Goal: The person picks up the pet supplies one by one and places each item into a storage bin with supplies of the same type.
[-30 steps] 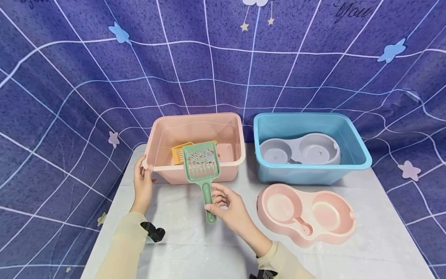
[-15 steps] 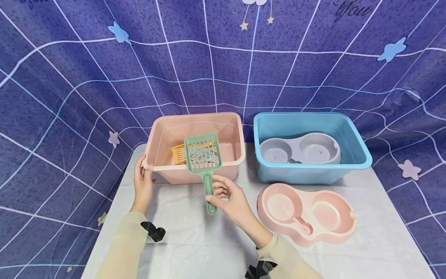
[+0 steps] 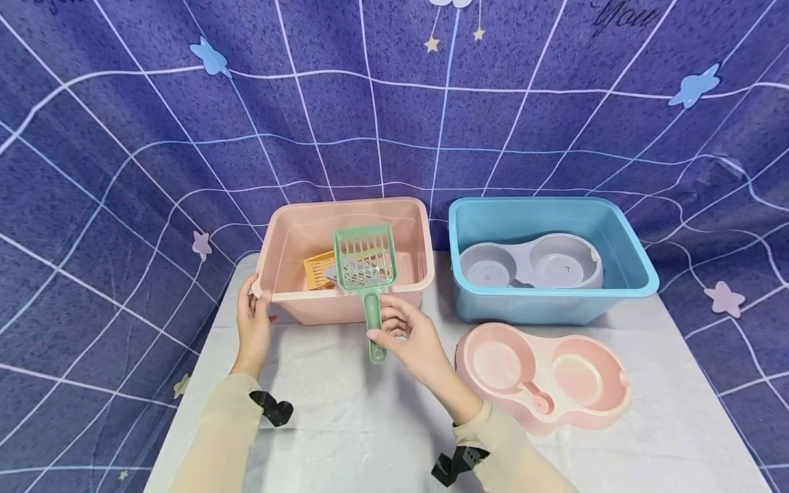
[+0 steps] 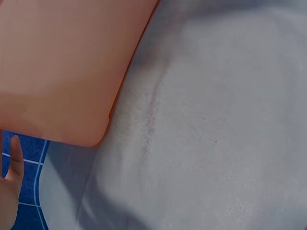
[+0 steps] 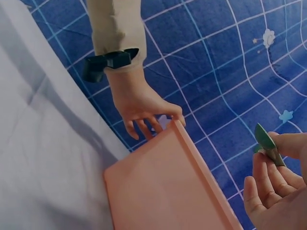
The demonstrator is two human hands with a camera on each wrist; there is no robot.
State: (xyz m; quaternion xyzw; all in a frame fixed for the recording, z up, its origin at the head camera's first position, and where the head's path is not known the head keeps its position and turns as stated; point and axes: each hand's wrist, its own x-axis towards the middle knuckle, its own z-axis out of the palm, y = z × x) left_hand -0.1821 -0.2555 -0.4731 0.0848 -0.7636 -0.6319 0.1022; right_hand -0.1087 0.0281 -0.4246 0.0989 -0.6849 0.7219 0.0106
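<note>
My right hand (image 3: 411, 335) pinches the handle of a green slotted scoop (image 3: 365, 260), its head over the front rim of the pink bin (image 3: 345, 297). In the right wrist view that hand (image 5: 278, 184) has thumb and fingers on the green handle (image 5: 266, 141). At the bin's front left corner my left hand (image 3: 253, 332) grips the rim; the right wrist view shows this hand (image 5: 144, 105) with its thumb on the corner. Inside the bin lies a yellow scoop (image 3: 316, 271), partly hidden behind the green one. In the left wrist view the bin's side (image 4: 57, 72) shows.
To the right stands a blue bin (image 3: 548, 307) with a grey double bowl (image 3: 522, 260) inside. In front of it a pink double bowl (image 3: 537, 363) lies on the white-covered table (image 3: 345, 438). A purple patterned curtain (image 3: 394, 116) hangs behind.
My right hand and the green scoop have moved up and slightly right, farther over the pink bin. The left hand has kept its place on the rim.
</note>
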